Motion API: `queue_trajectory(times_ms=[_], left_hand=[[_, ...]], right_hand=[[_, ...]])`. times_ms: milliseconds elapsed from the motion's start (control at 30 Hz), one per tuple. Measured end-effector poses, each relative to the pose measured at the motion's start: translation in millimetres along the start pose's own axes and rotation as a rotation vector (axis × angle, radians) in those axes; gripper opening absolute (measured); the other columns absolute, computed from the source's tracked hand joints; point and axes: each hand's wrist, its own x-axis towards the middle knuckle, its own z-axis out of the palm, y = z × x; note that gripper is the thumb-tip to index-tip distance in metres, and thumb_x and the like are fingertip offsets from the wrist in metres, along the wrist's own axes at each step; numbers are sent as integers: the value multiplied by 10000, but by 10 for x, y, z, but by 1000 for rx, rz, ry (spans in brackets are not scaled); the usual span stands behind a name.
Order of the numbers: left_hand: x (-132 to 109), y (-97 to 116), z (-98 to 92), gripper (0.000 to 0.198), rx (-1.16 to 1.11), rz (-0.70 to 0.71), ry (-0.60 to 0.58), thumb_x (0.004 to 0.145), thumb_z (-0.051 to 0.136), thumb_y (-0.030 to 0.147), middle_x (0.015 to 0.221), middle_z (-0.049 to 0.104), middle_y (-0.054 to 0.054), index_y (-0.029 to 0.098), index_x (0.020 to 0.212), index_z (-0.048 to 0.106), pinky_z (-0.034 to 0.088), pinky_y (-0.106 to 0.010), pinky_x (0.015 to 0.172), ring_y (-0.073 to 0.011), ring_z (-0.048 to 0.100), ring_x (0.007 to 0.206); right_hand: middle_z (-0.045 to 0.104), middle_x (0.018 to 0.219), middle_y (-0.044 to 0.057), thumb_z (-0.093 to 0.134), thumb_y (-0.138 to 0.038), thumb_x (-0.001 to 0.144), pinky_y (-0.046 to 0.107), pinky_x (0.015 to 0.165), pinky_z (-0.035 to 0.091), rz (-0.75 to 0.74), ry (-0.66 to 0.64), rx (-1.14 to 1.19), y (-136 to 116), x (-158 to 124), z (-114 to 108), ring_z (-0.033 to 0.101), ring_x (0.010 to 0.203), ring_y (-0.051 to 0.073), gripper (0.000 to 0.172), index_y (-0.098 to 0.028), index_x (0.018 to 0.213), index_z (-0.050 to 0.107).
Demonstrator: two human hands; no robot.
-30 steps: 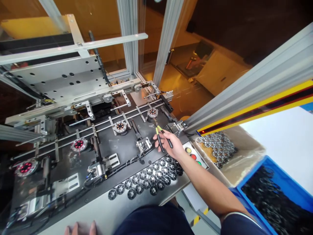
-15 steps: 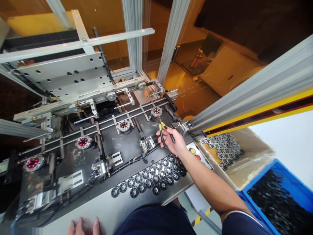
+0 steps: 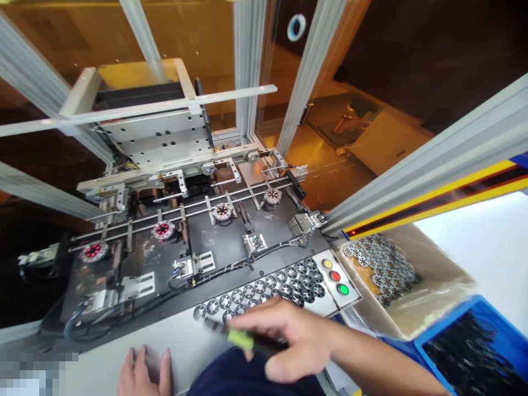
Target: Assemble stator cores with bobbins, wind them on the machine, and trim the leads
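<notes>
My right hand [image 3: 289, 338] is near the bottom of the view, blurred by motion, its fingers closed round the yellow-green and black pliers [image 3: 243, 339], which point left over the front of the grey machine deck [image 3: 165, 352]. My left hand [image 3: 142, 374] lies flat on the deck's front edge with its fingers stretched out and nothing in it. Just beyond my right hand, several round black toothed parts [image 3: 264, 289] lie in rows. Farther back, round fixtures with red centres [image 3: 223, 211] sit along two steel rails.
A small panel carries yellow, red and green buttons [image 3: 335, 276]. To its right a lined cardboard box [image 3: 429, 297] holds many silver toothed discs, and a blue bin [image 3: 474, 341] holds dark parts. Aluminium frame posts [image 3: 247, 66] and amber panels enclose the machine behind.
My right hand has drawn back with the pliers from the rightmost fixture on the rail to the front of the deck. The view has tilted up and my left hand shows more.
</notes>
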Motion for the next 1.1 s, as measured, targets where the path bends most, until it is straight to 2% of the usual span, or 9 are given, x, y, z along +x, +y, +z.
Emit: queue_trajectory(times_ms=[133, 233, 333, 533, 667, 767, 900, 1000, 1100], left_hand=[[-36, 16, -239, 790, -354, -212, -252, 712, 454, 781, 1378, 583, -239, 123, 1087, 678, 328, -565, 1156, -433, 472, 1353], [-205, 54, -372, 674, -519, -273, -408, 829, 359, 750, 884, 768, -141, 179, 834, 717, 579, -461, 839, -332, 729, 892], [-348, 116, -390, 686, -640, -291, -481, 878, 325, 721, 582, 696, -93, 165, 688, 680, 559, -357, 562, -254, 682, 563], [-371, 104, -361, 506, -659, -244, -403, 835, 502, 548, 698, 732, -90, 124, 969, 743, 547, -339, 615, -237, 686, 625], [-394, 72, -377, 352, -557, -135, -318, 782, 557, 362, 886, 755, -115, 151, 970, 766, 546, -358, 818, -249, 709, 836], [-303, -33, -572, 303, -462, -39, -291, 784, 557, 345, 849, 750, -89, 181, 918, 773, 557, -322, 752, -221, 701, 764], [350, -295, -1211, 402, -260, 40, -137, 874, 487, 436, 921, 741, -115, 167, 1049, 728, 551, -374, 755, -223, 652, 687], [1232, -322, -1664, 496, -122, 162, -17, 910, 492, 510, 1104, 699, -155, 156, 1220, 648, 484, -461, 960, -310, 634, 999], [2094, -105, -1794, 474, -26, 359, -37, 869, 621, 451, 1325, 610, -162, 165, 1246, 639, 359, -490, 1125, -357, 469, 1313]], right_hand=[[727, 890, 13, 649, -445, 781, 226, 637, 491, 370, -157, -628, 575, 611, 635, 638, 742, 155, 443, -204, 1150, 697], [735, 1026, 122, 626, -399, 759, 343, 735, 546, 418, -193, -869, 953, 1069, 1074, 692, 876, 277, 492, -155, 1185, 662], [656, 1218, 250, 587, -378, 793, 455, 856, 549, 402, -219, -1031, 1131, 1247, 1354, 680, 1035, 366, 645, -70, 1357, 530], [391, 1484, 365, 632, -477, 831, 516, 940, 536, 425, -264, -1340, 1249, 1246, 1437, 626, 1177, 428, 829, -22, 1477, 382], [594, 1270, 352, 750, -325, 758, 489, 781, 587, 369, -343, -1474, 1157, 1202, 1402, 702, 985, 419, 671, -17, 1324, 562], [693, 1054, 246, 711, -297, 786, 451, 720, 586, 218, -381, -1508, 812, 1157, 1212, 714, 836, 355, 434, -58, 1147, 671], [655, 1132, 202, 525, -299, 937, 482, 846, 556, 8, -291, -1549, 56, 1389, 611, 665, 980, 325, 326, -119, 1180, 645], [614, 1169, 224, 436, -276, 991, 543, 953, 497, -95, -193, -1585, -392, 1878, 74, 588, 1113, 337, 325, -103, 1194, 621], [551, 1297, 227, 608, -168, 893, 530, 1048, 452, -162, -179, -1593, -489, 2411, -304, 530, 1227, 338, 325, -99, 1211, 609]])
